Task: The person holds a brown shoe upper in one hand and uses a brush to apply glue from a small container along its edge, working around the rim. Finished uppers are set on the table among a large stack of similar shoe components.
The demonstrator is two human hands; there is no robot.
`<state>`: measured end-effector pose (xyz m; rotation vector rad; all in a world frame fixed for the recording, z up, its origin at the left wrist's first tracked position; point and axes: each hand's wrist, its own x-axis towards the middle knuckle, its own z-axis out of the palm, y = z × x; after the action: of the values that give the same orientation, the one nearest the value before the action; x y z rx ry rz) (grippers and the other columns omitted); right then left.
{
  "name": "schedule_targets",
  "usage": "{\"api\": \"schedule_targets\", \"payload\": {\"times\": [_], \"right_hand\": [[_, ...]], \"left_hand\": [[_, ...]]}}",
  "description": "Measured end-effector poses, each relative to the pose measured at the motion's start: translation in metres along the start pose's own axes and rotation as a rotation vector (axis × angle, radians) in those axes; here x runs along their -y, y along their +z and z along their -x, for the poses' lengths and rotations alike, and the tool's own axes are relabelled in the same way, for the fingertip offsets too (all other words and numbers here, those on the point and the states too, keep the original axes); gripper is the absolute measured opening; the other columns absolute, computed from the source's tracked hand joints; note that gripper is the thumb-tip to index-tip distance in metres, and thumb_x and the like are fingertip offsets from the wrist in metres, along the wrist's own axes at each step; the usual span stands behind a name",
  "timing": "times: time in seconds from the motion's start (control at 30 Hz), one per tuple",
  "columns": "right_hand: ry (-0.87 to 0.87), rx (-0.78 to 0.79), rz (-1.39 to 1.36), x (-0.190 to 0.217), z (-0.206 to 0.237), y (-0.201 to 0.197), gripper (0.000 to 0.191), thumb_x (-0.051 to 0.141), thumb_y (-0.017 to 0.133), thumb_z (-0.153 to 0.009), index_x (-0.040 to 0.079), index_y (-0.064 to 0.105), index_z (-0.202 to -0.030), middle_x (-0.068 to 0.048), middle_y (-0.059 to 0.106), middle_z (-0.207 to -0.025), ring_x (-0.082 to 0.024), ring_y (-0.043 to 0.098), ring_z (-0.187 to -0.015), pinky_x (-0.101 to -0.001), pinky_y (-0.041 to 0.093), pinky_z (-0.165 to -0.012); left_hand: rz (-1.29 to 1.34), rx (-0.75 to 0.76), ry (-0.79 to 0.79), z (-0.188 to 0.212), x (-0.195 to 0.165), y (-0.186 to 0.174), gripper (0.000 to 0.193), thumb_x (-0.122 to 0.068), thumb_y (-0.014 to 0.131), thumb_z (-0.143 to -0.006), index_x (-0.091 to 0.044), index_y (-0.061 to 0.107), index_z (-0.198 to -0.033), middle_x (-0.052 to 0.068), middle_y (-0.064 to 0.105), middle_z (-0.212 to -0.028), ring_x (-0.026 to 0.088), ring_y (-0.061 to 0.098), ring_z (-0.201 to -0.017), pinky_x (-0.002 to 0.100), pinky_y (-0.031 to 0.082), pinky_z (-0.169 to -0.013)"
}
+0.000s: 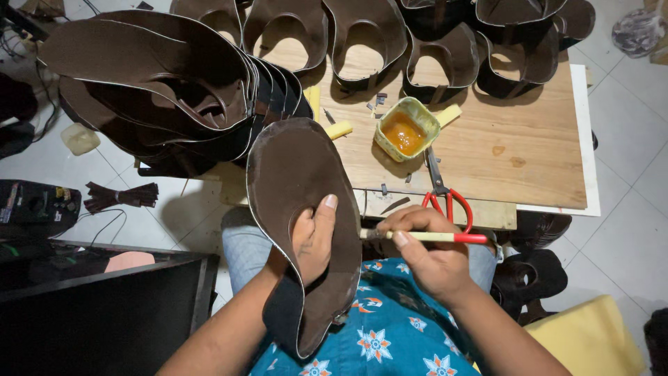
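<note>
My left hand [311, 240] grips a dark brown leather shoe upper [296, 174] through its opening, thumb pressed on the outer face, holding it over my lap. My right hand [428, 254] pinches a thin brush [424, 237] with a cream shaft and a red end. The brush tip touches the upper's right edge. A small yellow-green tub of orange glue [406, 129] sits on the wooden board [529, 160] just beyond the hands.
Red-handled scissors [445, 198] lie on the board near its front edge. A nested stack of brown uppers [160, 83] stands at the left, and more uppers [445, 42] line the back. A yellow cushion [591, 338] is at lower right, black equipment [35, 209] at left.
</note>
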<state>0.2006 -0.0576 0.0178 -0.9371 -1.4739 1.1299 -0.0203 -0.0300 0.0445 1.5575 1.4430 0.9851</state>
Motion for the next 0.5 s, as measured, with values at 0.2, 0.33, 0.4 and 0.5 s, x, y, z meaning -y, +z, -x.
{"api": "schedule_targets", "payload": {"times": [0.2, 0.33, 0.4, 0.5], "right_hand": [[-0.008, -0.018, 0.037, 0.005, -0.008, 0.003, 0.011, 0.001, 0.061, -0.098, -0.003, 0.061, -0.108, -0.019, 0.068, -0.117, -0.023, 0.065, -0.11, -0.0366, 0.052, -0.1], [0.029, 0.082, 0.067, 0.007, -0.003, 0.0, 0.009, 0.004, 0.063, -0.098, -0.001, 0.062, -0.104, -0.015, 0.072, -0.112, -0.021, 0.068, -0.105, -0.0346, 0.055, -0.096], [0.065, 0.052, 0.063, 0.004, 0.0, -0.001, 0.01, 0.005, 0.064, -0.098, -0.001, 0.062, -0.106, -0.014, 0.072, -0.113, -0.019, 0.067, -0.106, -0.0341, 0.054, -0.096], [0.152, -0.032, 0.065, -0.003, 0.0, -0.004, 0.013, 0.007, 0.063, -0.098, -0.001, 0.063, -0.109, -0.013, 0.072, -0.114, -0.018, 0.065, -0.105, -0.0334, 0.053, -0.095]], "left_hand": [[-0.035, -0.02, 0.079, 0.001, -0.001, 0.001, 0.042, -0.029, 0.052, -0.105, 0.0, 0.067, -0.08, 0.015, 0.068, -0.074, 0.029, 0.067, -0.069, 0.04, 0.051, -0.066], [-0.004, 0.023, -0.229, -0.003, 0.007, 0.001, 0.045, -0.028, 0.054, -0.107, 0.002, 0.064, -0.075, 0.017, 0.065, -0.065, 0.026, 0.063, -0.06, 0.039, 0.048, -0.061], [0.327, 0.137, -0.148, -0.004, 0.01, -0.003, 0.03, -0.021, 0.058, -0.101, 0.003, 0.063, -0.083, 0.014, 0.066, -0.076, 0.02, 0.062, -0.068, 0.038, 0.051, -0.06], [0.35, 0.195, -0.287, -0.006, 0.01, -0.007, 0.019, -0.015, 0.066, -0.096, 0.003, 0.062, -0.096, 0.013, 0.064, -0.078, 0.018, 0.056, -0.07, 0.039, 0.048, -0.058]]}}
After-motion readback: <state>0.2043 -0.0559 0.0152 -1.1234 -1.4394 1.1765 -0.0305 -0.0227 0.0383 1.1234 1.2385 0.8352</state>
